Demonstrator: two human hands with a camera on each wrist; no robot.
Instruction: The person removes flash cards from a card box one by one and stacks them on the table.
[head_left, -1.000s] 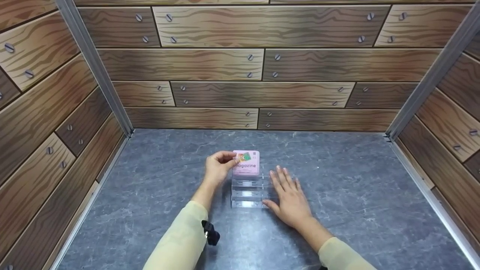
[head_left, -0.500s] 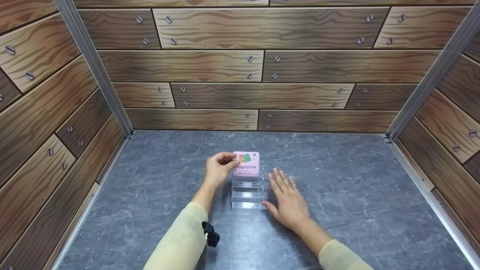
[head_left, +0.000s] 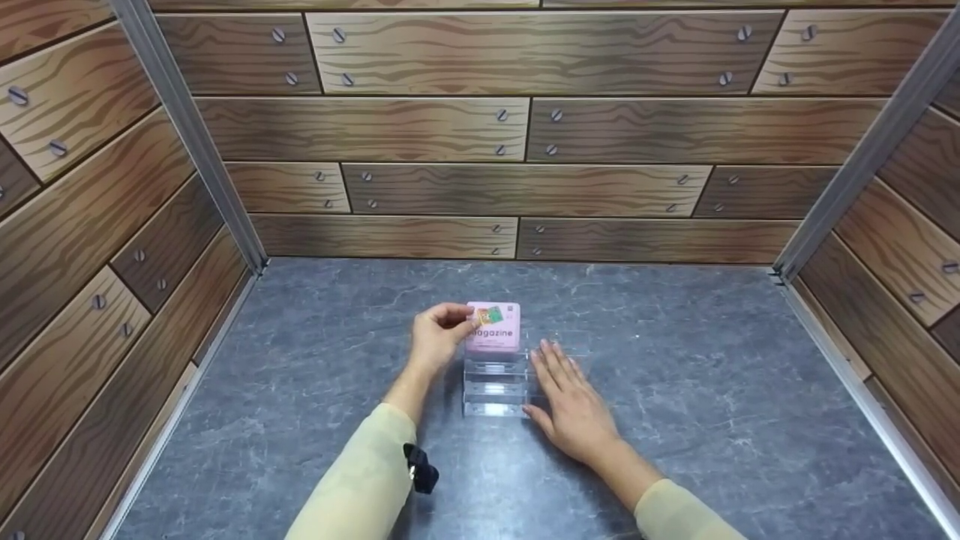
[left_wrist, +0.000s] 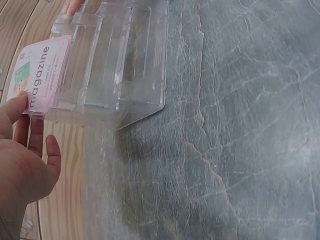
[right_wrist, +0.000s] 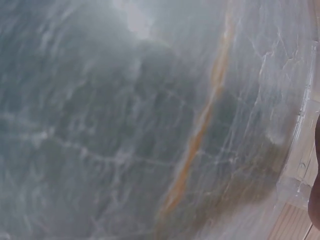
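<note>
1. The left hand (head_left: 436, 336) was found pinching the left side of a pink pack (head_left: 494, 340) printed "magazine", thumb on its front, fingers behind.
2. The pink pack stood at the farthest, highest tier of a clear rack (head_left: 495, 389), on the side toward the far edge of the surface (head_left: 712, 375); the rack stood between the surface's left and right edges.
3. The right hand (head_left: 576, 412) lay flat with its fingers extended, along the rack's right side; whether it pressed on the plastic could not be confirmed.
4. Progress, in this inspector's judgement: the pack appeared to be at its tier, so positioning looked largely done. Release had not yet been made, and full seating could not be verified.
5. Compared with the earlier frame, the right hand's fingertips had shifted slightly leftward, closer to the rack. The left hand's pinch, the pack and the rack showed no evident change.
</note>
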